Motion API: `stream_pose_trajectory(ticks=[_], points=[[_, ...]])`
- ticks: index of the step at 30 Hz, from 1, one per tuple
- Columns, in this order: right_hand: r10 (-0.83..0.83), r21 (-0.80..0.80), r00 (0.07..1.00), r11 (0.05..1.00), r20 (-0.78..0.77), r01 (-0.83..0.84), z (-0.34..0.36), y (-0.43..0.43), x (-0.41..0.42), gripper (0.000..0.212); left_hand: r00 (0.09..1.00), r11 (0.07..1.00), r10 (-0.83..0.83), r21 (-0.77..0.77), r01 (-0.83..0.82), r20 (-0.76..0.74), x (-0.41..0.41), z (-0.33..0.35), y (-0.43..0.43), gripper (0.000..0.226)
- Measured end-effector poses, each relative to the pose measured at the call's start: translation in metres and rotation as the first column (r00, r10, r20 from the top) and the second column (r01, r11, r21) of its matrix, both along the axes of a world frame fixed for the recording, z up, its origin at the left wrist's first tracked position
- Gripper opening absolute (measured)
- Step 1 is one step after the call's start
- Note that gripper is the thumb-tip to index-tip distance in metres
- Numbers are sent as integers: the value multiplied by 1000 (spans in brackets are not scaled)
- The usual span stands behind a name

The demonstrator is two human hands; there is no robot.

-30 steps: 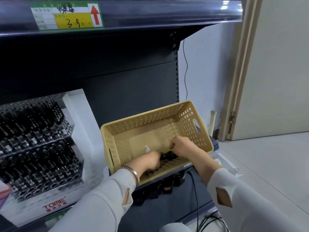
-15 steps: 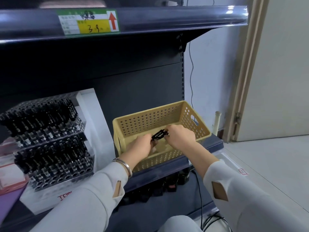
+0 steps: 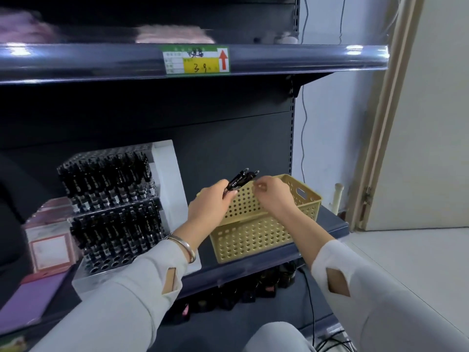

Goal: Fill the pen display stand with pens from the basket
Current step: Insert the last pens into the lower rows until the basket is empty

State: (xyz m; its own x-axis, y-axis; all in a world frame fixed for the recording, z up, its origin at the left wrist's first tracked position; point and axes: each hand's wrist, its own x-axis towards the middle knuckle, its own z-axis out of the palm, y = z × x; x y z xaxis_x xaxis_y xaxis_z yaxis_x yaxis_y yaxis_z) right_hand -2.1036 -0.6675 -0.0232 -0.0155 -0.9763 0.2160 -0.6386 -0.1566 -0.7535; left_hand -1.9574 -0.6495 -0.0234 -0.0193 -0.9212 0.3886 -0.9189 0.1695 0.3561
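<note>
Head view: the left hand point(image 3: 212, 204) is raised over the basket point(image 3: 253, 240), its fingers point(image 3: 220, 189) clamped round a small bunch of black pens point(image 3: 242, 179) that slant up and to the right. The right hand point(image 3: 275, 198) is just beside the pens' upper ends, fingers point(image 3: 262, 185) curled with thumb and forefinger close together. I cannot tell whether they touch a pen. The yellow perforated basket sits on the dark shelf point(image 3: 332, 228). The stand point(image 3: 167, 179) is near it on the left, its tiers crowded with black barrels. A bracelet point(image 3: 184, 247) circles the left wrist. A price label point(image 3: 196, 59) hangs on the shelf edge above.
</note>
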Motion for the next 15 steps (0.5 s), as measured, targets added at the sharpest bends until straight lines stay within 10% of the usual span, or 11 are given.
stream_pose_trajectory(ticks=[7, 15], points=[[159, 80, 681, 949, 715, -306, 22, 23, 49, 12, 948, 996, -85, -7, 87, -305, 45, 3, 27, 19], [271, 60, 683, 906, 679, -419, 24, 43, 118, 13, 858, 994, -96, 2, 113, -504, 109, -7, 68, 19]])
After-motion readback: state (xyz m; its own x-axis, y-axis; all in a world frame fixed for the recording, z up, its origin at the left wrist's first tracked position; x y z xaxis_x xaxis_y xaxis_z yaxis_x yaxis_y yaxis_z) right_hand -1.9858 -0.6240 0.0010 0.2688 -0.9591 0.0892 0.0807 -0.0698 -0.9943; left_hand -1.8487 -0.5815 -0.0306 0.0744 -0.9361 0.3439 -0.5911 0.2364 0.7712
